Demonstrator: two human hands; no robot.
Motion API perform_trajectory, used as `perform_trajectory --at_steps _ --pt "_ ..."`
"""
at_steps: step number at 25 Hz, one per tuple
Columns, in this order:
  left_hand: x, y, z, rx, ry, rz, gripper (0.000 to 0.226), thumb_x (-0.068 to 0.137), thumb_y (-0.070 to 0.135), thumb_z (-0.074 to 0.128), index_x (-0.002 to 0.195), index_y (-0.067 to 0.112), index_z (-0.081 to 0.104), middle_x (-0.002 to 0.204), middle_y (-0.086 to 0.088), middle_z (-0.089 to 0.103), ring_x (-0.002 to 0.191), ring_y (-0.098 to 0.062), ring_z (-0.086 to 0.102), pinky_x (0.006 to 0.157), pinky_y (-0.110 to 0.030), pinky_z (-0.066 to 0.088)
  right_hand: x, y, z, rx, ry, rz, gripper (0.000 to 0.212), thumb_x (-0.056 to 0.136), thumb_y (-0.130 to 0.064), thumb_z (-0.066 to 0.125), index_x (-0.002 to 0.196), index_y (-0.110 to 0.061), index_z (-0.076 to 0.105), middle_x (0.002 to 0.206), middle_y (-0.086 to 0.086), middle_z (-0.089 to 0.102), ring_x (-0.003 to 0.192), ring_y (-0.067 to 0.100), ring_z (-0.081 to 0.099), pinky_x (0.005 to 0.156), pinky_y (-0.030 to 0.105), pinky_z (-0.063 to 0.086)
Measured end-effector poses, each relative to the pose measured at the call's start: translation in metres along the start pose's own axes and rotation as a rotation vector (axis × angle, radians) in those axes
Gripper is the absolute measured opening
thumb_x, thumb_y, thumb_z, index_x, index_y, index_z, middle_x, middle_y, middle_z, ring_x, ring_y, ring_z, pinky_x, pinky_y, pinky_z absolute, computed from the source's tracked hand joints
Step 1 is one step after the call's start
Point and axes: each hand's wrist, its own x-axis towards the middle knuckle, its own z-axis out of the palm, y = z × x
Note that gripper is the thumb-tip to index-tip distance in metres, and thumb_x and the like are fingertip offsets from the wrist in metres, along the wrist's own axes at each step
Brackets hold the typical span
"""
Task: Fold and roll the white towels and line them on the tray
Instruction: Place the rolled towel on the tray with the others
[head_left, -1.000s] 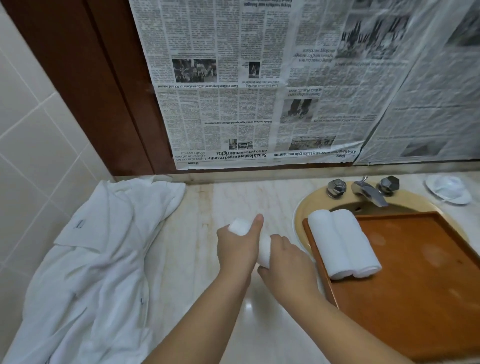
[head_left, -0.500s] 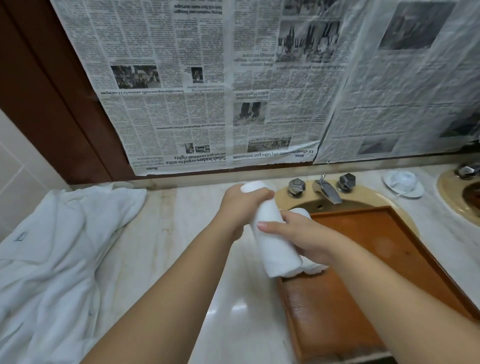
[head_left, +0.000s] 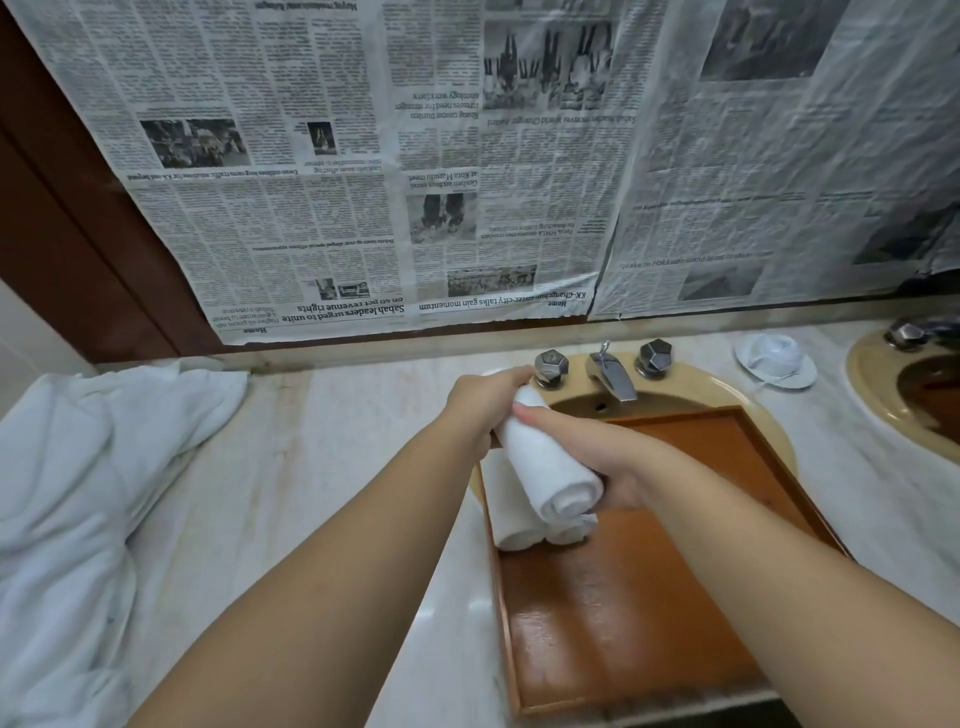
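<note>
I hold a rolled white towel in the air over the far left corner of the orange-brown tray. My left hand grips its far end, and my right hand wraps around its near half from the right. Beneath it, two rolled towels lie side by side on the tray against its left rim, partly hidden by the held roll. The tray rests across a beige sink.
A heap of loose white towels covers the marble counter on the left. The tap and two knobs stand behind the tray. A white dish and a second sink sit to the right. Newspaper covers the wall.
Both hands carried the rolled towel from the counter to the right, over the tray's left corner above the two rolls. The camera has turned right.
</note>
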Motion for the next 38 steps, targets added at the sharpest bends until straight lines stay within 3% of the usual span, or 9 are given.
perform_trajectory --at_steps 3,5,8,11,18,22,27,32,38 --pt "0.004 -0.023 0.016 -0.025 -0.024 0.016 0.078 0.075 0.075 0.067 0.126 0.016 0.061 0.114 -0.007 0.076 0.091 -0.024 0.078 0.076 -0.039 0.065 0.005 0.004 -0.027 -0.027 0.014 0.040 0.072 0.078 -0.070 0.076 0.124 -0.015 0.069 0.105 0.012 0.078 0.092 0.026 0.074 0.087 0.040 0.060" --pt "-0.002 -0.044 0.024 0.198 0.033 0.142 0.079 0.083 0.082 0.049 0.138 0.026 0.054 0.133 -0.001 0.067 0.114 -0.022 0.069 0.097 -0.040 0.056 0.014 0.008 -0.047 -0.061 0.068 0.047 0.076 0.074 -0.072 0.078 0.123 -0.016 0.067 0.100 0.009 0.078 0.089 0.026 0.076 0.082 0.039 0.061" --pt "-0.004 -0.091 0.020 0.842 0.044 0.444 0.070 0.099 0.069 0.044 0.159 0.035 0.033 0.166 -0.001 0.033 0.153 -0.027 0.028 0.122 -0.042 0.028 0.033 0.022 -0.073 -0.112 0.162 0.027 0.091 0.061 -0.075 0.082 0.128 -0.017 0.061 0.109 0.013 0.078 0.095 0.032 0.077 0.092 0.052 0.060" --pt "-0.003 -0.126 0.012 1.195 -0.041 0.447 0.082 0.092 0.078 0.045 0.162 0.049 0.015 0.173 0.003 -0.012 0.159 -0.027 -0.013 0.129 -0.050 0.007 0.049 0.041 -0.090 -0.270 0.296 0.017 0.098 0.062 -0.083 0.074 0.134 -0.020 0.055 0.117 0.007 0.072 0.096 0.030 0.075 0.090 0.050 0.061" --pt "-0.005 -0.125 0.019 1.217 -0.066 0.401 0.067 0.096 0.072 0.045 0.155 0.064 0.015 0.171 0.004 -0.022 0.157 -0.028 -0.023 0.127 -0.049 0.012 0.084 0.075 -0.109 -0.514 0.459 0.075 0.099 0.082 -0.079 0.062 0.151 -0.012 0.039 0.142 0.010 0.055 0.109 0.028 0.059 0.084 0.038 0.049" --pt "-0.006 -0.128 0.020 1.197 -0.050 0.396 0.067 0.095 0.071 0.047 0.155 0.063 0.018 0.172 0.006 -0.021 0.157 -0.026 -0.023 0.127 -0.048 0.012 0.091 0.088 -0.112 -0.577 0.440 0.006 0.091 0.084 -0.077 0.061 0.143 -0.010 0.044 0.130 0.007 0.059 0.104 0.025 0.062 0.074 0.036 0.049" --pt "-0.005 -0.127 0.019 1.193 -0.052 0.374 0.068 0.093 0.071 0.049 0.154 0.064 0.020 0.172 0.008 -0.017 0.158 -0.023 -0.019 0.126 -0.048 0.019 0.094 0.095 -0.113 -0.645 0.479 -0.104 0.073 0.086 -0.072 0.063 0.128 -0.019 0.036 0.115 0.000 0.060 0.098 0.023 0.063 0.085 0.043 0.054" --pt "-0.006 -0.130 0.019 1.191 -0.057 0.385 0.069 0.093 0.071 0.050 0.155 0.063 0.020 0.173 0.009 -0.015 0.158 -0.022 -0.018 0.126 -0.047 0.019 0.094 0.098 -0.118 -0.589 0.472 -0.149 0.067 0.090 -0.069 0.061 0.131 -0.018 0.046 0.118 0.000 0.062 0.095 0.017 0.060 0.069 0.034 0.045" --pt "-0.004 -0.130 0.019 1.158 -0.050 0.381 0.071 0.092 0.068 0.054 0.155 0.061 0.022 0.172 0.011 -0.014 0.158 -0.021 -0.018 0.126 -0.048 0.020 0.094 0.097 -0.119 -0.647 0.531 -0.185 0.066 0.077 -0.081 0.059 0.113 -0.025 0.061 0.111 -0.002 0.065 0.099 0.020 0.062 0.086 0.041 0.053"
